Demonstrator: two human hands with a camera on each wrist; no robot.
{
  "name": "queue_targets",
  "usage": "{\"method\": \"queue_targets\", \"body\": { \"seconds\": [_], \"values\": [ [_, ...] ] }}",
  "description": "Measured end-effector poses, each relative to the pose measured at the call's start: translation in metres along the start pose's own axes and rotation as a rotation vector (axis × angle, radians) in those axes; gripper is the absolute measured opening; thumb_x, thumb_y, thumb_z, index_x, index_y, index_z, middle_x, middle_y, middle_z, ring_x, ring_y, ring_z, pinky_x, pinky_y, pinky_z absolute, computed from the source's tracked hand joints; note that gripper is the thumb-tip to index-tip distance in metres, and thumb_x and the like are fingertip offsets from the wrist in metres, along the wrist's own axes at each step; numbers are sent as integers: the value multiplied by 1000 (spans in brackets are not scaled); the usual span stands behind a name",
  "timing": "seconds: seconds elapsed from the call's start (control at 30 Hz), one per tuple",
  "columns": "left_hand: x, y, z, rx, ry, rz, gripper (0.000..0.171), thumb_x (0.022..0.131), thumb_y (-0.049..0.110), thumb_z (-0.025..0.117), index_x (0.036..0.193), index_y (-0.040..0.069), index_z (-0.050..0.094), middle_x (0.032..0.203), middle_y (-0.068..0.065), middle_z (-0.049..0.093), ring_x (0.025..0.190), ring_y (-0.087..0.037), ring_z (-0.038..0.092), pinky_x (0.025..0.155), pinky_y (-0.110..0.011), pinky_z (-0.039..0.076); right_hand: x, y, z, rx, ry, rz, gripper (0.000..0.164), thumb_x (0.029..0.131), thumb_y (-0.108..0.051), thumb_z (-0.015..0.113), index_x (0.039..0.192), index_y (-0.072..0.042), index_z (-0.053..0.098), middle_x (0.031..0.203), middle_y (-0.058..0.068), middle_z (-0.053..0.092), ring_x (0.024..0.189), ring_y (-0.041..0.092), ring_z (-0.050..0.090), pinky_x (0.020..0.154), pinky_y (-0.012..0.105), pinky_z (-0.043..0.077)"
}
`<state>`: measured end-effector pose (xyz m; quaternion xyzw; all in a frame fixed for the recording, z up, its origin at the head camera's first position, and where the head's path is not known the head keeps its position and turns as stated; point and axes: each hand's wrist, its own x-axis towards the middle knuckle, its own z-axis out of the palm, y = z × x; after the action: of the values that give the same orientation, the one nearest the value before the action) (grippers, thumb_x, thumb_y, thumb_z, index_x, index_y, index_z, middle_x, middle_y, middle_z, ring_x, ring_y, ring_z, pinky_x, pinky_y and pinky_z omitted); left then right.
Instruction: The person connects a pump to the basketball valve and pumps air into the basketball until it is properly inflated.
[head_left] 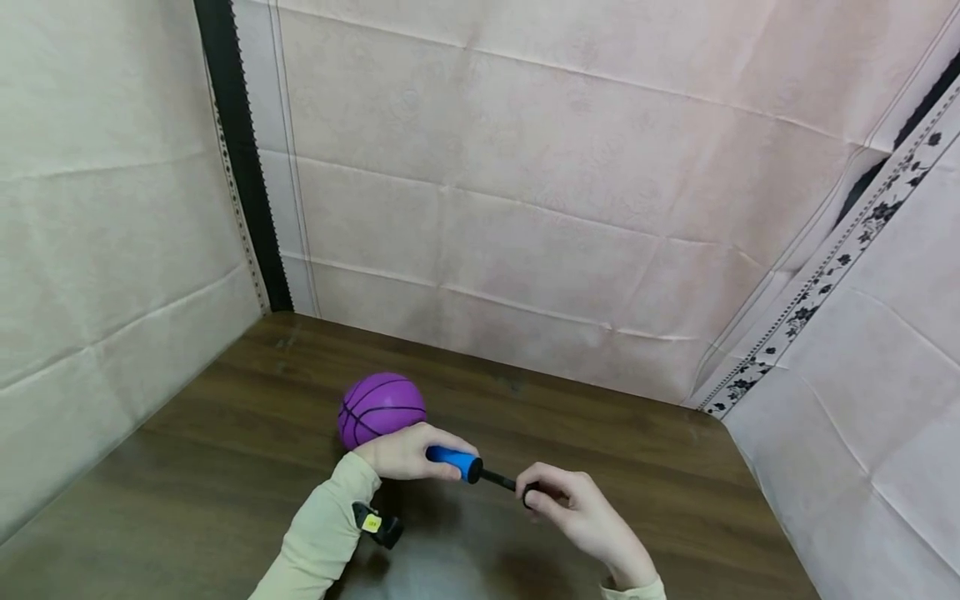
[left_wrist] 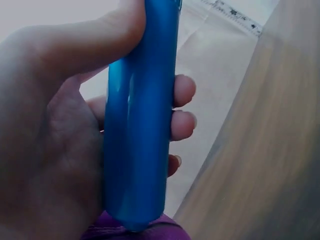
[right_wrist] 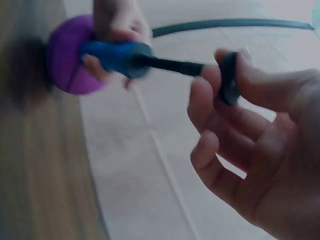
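My table (head_left: 225,433) is dark brown wood, filling the lower part of the head view. Its far edge runs against the pale pink fabric backdrop (head_left: 570,183) that hangs across the upper middle, its left edge meets a cream sheet (head_left: 97,250) at the left of the frame, and its right edge slants down beside a flower-trimmed cloth (head_left: 862,350) at the lower right. Bare tabletop stretches left of my arms toward the lower left, and a wider bare stretch lies to the right of my hands before the table's right edge.

My left hand (head_left: 405,452) sits low in the middle of the frame with its grip curled round the blue barrel of the ball pump (head_left: 453,461); in the left wrist view my thumb lies along one side and my fingertips (left_wrist: 182,90) wrap round the other. The barrel is smooth, glossy and round-ended. A thin black rod runs from it toward the lower right to a black handle (head_left: 529,493), which my right hand (head_left: 581,512) pinches between thumb and curled fingers, the remaining fingers loosely bent.

The purple ball (head_left: 381,408), ribbed with dark basketball lines, rests on the table just behind my left hand, touching the barrel's far end.
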<state>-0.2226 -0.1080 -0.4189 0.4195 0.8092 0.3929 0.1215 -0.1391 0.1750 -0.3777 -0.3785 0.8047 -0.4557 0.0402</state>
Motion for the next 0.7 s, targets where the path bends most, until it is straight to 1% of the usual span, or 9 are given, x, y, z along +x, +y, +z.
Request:
{"method": "queue_targets", "body": {
  "seconds": [0.07, 0.13, 0.2, 0.3, 0.37, 0.47, 0.57, 0.63, 0.7],
  "values": [
    [3, 3, 4, 1, -22, 20, 36, 95, 34, 62, 127, 20, 63, 118, -1, 69, 96, -4, 58, 83, -22, 48, 5, 4, 9, 21, 3, 28, 9, 100, -18, 52, 101, -15, 61, 75, 12, 60, 66, 14, 57, 64, 29, 52],
    [6, 5, 7, 29, -35, 42, 33, 95, 34, 61, 125, 21, 64, 114, 1, 69, 92, -2, 58, 81, -21, 48, 10, 10, 17, 10, 14, 53, 11, 100, -20, 52, 100, -15, 62, 74, 13, 60, 66, 21, 58, 64, 28, 52],
    [8, 6, 9, 73, -36, 54, 30, 95, 34, 61, 123, 22, 65, 111, 3, 70, 89, -1, 57, 79, -20, 48, 13, 16, 24, -17, 23, 85, 13, 100, -22, 52, 100, -14, 63, 76, 14, 61, 66, 24, 59, 63, 26, 51],
    [11, 6, 12, 152, -34, 54, 29, 94, 36, 62, 121, 24, 66, 110, 6, 70, 86, 1, 56, 78, -18, 46, 15, 22, 31, -67, 27, 107, 14, 100, -21, 53, 101, -13, 64, 79, 15, 62, 64, 21, 60, 63, 23, 50],
    [12, 6, 12, 176, -38, 52, 30, 94, 36, 62, 121, 24, 67, 112, 6, 70, 87, 1, 56, 79, -18, 46, 15, 24, 31, -79, 19, 108, 13, 100, -20, 53, 101, -13, 64, 82, 15, 63, 64, 16, 61, 63, 23, 51],
    [12, 4, 11, 159, -54, 55, 32, 94, 36, 62, 123, 23, 66, 116, 5, 69, 90, 0, 56, 81, -19, 46, 15, 25, 29, -80, 1, 87, 14, 100, -22, 54, 102, -13, 65, 83, 15, 64, 65, 13, 61, 65, 23, 52],
    [10, 1, 8, 110, -76, 70, 33, 95, 35, 61, 125, 22, 65, 118, 3, 68, 92, 0, 56, 82, -19, 47, 14, 24, 25, -72, -30, 79, 17, 100, -26, 52, 103, -15, 65, 84, 14, 64, 67, 15, 61, 66, 23, 52],
    [8, 0, 7, 81, -87, 71, 33, 95, 36, 61, 126, 23, 64, 119, 3, 68, 93, 0, 56, 83, -20, 47, 14, 22, 23, -70, -58, 78, 17, 101, -29, 51, 105, -19, 65, 85, 14, 65, 68, 17, 61, 68, 23, 51],
    [6, -2, 4, 62, -84, 76, 33, 95, 36, 60, 126, 23, 64, 119, 3, 68, 93, -1, 57, 83, -20, 47, 13, 19, 19, -48, -77, 76, 17, 101, -29, 50, 106, -21, 64, 86, 12, 65, 70, 17, 61, 69, 24, 52]
  ]
}}
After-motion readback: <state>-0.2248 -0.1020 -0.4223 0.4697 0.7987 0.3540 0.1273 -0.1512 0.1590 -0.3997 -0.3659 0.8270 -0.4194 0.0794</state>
